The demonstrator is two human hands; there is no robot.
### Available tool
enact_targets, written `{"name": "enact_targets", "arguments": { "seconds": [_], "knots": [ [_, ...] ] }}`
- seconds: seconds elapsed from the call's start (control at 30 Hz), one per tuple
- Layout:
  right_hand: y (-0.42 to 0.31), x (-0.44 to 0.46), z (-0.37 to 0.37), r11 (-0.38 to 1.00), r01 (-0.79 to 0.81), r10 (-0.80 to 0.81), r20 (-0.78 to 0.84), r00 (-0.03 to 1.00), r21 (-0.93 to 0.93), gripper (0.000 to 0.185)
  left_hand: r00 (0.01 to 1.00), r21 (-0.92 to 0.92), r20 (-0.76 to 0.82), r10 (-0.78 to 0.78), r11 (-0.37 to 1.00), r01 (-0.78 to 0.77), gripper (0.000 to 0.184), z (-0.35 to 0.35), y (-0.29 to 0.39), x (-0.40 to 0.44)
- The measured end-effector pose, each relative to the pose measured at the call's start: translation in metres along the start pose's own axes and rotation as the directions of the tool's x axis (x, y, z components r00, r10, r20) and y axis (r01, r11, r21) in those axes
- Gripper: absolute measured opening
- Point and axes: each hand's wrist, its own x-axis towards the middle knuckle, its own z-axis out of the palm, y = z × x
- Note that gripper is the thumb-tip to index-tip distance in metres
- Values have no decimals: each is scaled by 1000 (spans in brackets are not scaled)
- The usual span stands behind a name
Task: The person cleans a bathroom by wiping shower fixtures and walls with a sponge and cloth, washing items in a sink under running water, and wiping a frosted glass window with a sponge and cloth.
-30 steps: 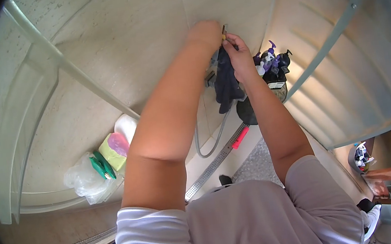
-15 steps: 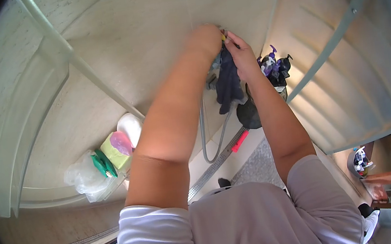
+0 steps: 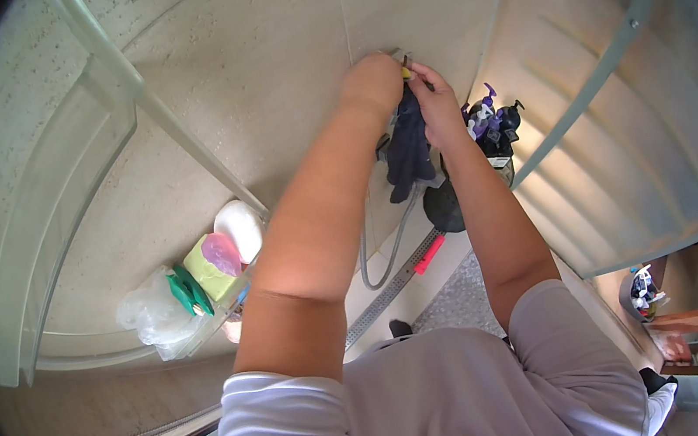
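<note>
A dark navy cloth hangs down between my two hands, close to the pale wall. My left hand is curled at the wall, its fingers mostly hidden behind its back, so what it grips does not show. Beside it, my right hand pinches the top of the cloth between thumb and fingers. A small yellow piece with a dark narrow part shows between the hands. Under the cloth, a grey hose loops down in front of the wall.
Pump bottles stand at the right, by a dark round object. On the left, a corner shelf holds a clear plastic bag, green and pink packages and a white item. A metal drain strip and red object lie below.
The view has shifted slightly. My left hand, blurred before, is sharper and a little lower, and more of the dark narrow part shows above the yellow piece. My right hand keeps its pinch.
</note>
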Motion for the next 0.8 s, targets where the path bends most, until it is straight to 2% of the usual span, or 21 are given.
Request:
{"name": "enact_targets", "arguments": {
  "seconds": [0.1,0.2,0.3,0.4,0.43,0.5,0.6,0.7,0.8],
  "knots": [
    [5,2,-2,999,20,-20,20,1000,37,23,980,98,199,32,994,-52,23,-2,-6,13],
    [6,5,-2,997,13,-15,26,1000,72,22,999,93,11,-45,995,44,23,13,-3,14],
    [6,3,-2,996,-9,8,8,1000,86,23,987,190,150,61,978,-89,22,4,-3,18],
    [3,4,-2,999,0,0,1,1000,51,23,962,223,270,-49,975,-13,23,-42,19,3],
    [4,4,-2,999,4,-4,2,1000,34,24,962,223,267,-52,975,-9,22,-47,19,2],
    [6,7,-2,999,10,-11,23,1000,46,24,962,223,267,-58,975,-3,22,-51,16,-1],
    [5,4,-4,993,-24,19,43,999,113,24,920,272,391,-37,959,-77,31,-31,5,7],
    [6,6,-4,990,-32,26,39,999,137,23,874,-34,477,91,996,-86,47,-15,-15,14],
    [10,9,-5,990,-32,28,29,999,140,23,838,-268,546,16,950,157,58,1,-23,17]
  ]
}}
